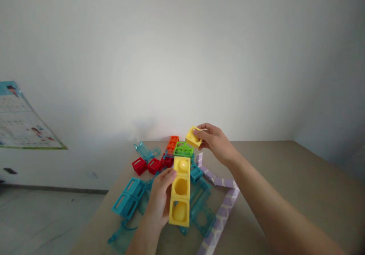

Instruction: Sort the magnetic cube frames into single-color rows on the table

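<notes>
My left hand [161, 194] is closed round the left side of a long yellow toy block [181, 177], held up over the table. Three square sections run along this block: a rounded bump at the far end, then two hollows nearer me. Farther off and to the right, my right hand [212, 139] pinches a small square yellow block [193, 136] with a round hollow. The two yellow pieces are apart from each other. Part of the left hand's fingers is hidden behind the long block.
Red blocks [139, 166], a green block [183, 149] and an orange block [172, 144] lie toward the wall. Blue blocks [129, 198] and clear blue plastic parts [203, 219] spread around the left hand. A purple patterned strip [222, 213] bends along the right side of the pile.
</notes>
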Demonstrator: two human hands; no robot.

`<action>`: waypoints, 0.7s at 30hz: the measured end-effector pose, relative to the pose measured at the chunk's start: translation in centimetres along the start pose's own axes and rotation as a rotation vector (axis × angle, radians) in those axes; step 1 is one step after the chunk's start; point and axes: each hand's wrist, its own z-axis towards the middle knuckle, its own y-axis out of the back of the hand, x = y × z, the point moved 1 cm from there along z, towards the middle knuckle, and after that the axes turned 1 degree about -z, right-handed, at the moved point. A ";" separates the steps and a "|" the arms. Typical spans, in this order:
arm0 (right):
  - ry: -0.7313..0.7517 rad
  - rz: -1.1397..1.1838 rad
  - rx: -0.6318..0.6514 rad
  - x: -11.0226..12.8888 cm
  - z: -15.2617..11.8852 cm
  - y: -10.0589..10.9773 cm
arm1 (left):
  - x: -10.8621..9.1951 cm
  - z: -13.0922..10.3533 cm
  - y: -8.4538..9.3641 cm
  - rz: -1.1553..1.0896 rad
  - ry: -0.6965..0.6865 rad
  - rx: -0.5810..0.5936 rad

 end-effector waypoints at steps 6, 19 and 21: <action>0.026 0.056 0.014 -0.1 -2.9 0.4 | 0.3 -0.2 -0.4 0.189 -0.123 0.083; -0.038 0.180 0.329 0.3 -3.0 -0.5 | 0.2 0.0 -0.1 0.201 -0.152 0.059; -0.037 0.181 0.338 0.3 -3.0 -0.5 | 0.2 -0.1 -0.1 0.191 -0.123 0.072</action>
